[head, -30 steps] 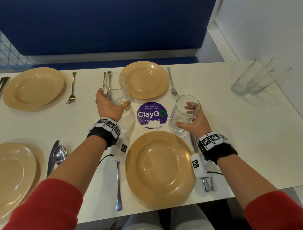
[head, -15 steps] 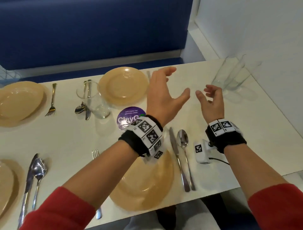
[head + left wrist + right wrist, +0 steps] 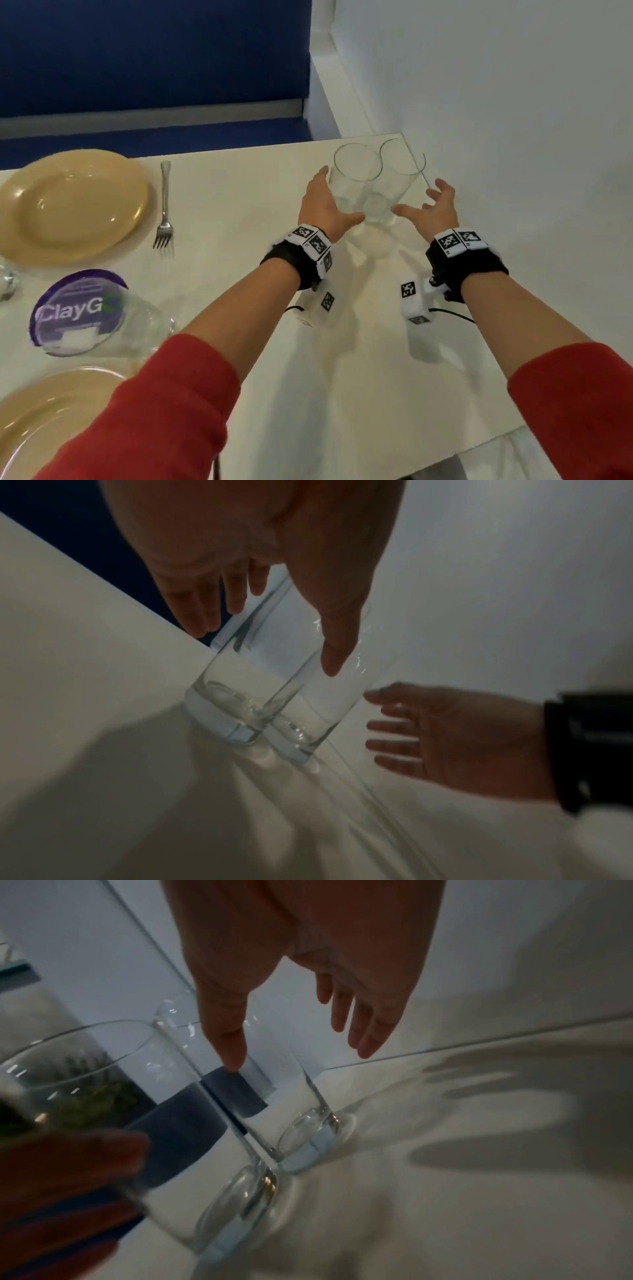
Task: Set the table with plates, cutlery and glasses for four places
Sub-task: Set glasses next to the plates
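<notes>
Now both hands reach with fingers spread, holding nothing: the left hand point(image 3: 323, 205) flanks the left glass point(image 3: 352, 185), the right hand point(image 3: 433, 210) sits beside the right glass point(image 3: 394, 185). Both glasses stand touching near the table's point(image 3: 239, 192) far right corner.

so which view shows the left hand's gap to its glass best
The left wrist view: left hand open around the left glass, thumb and fingers apart. Head view shows it from behind; right wrist view only a blurred edge.
</notes>
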### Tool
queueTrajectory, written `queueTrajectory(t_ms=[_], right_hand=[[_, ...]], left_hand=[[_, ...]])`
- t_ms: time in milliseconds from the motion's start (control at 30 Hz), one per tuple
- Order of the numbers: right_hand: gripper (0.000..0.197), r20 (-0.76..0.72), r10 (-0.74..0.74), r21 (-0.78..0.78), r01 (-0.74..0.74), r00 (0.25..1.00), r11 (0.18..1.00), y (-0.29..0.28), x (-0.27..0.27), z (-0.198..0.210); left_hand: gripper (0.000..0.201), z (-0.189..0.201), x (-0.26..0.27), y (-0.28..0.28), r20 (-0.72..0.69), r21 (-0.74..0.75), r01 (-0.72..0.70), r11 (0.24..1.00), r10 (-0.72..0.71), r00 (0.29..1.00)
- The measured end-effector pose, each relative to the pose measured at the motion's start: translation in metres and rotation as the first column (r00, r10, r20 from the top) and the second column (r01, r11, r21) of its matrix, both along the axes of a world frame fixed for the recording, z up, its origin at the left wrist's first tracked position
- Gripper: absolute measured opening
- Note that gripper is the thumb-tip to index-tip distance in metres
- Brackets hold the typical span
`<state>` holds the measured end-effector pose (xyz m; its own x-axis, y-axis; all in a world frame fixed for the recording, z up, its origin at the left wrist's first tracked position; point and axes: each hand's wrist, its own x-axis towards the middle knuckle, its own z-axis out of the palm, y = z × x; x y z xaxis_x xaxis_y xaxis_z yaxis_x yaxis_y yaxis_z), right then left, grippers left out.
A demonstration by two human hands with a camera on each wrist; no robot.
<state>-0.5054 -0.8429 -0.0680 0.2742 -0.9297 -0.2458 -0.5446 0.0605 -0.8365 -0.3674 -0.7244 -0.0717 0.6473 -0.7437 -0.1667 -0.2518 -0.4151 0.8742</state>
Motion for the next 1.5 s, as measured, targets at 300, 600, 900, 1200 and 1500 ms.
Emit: queueTrajectory(t_ms=[300, 600, 900, 1200, 1500], right_hand=[[0.082, 0.058, 0.099, -0.062, -0.096, 0.993, 0.993, -0.012, 0.035, -0.022], [0.074, 0.171, 0.103, -0.329, -0.041, 0.98, 0.943, 0.036, 0.048, 0.027], [0.078, 0.271, 0.311, -0.532, -0.127, 0.911, 0.837, 0.17, 0.115, 0.149], [0.055, 0.378, 0.282, -0.494, -0.065, 0.882, 0.867, 0.346, 0.206, 0.186], [0.054, 0.332, 0.384, -0.34, -0.27, 0.862, 0.901, 0.458, 0.276, 0.143]], left_hand=[[0.079, -0.018, -0.003, -0.012, -0.083, -0.036, -0.118, 0.992, 0.115, 0.99], [0.069, 0.044, -0.002, 0.055, -0.175, -0.137, -0.299, 0.944, 0.274, 0.946], [0.062, 0.143, 0.053, 0.211, -0.128, -0.345, -0.362, 0.866, 0.339, 0.932], [0.056, 0.17, 0.15, 0.393, -0.076, -0.314, -0.371, 0.874, 0.366, 0.927], [0.069, 0.131, 0.22, 0.5, -0.089, -0.156, -0.536, 0.829, 0.529, 0.844]])
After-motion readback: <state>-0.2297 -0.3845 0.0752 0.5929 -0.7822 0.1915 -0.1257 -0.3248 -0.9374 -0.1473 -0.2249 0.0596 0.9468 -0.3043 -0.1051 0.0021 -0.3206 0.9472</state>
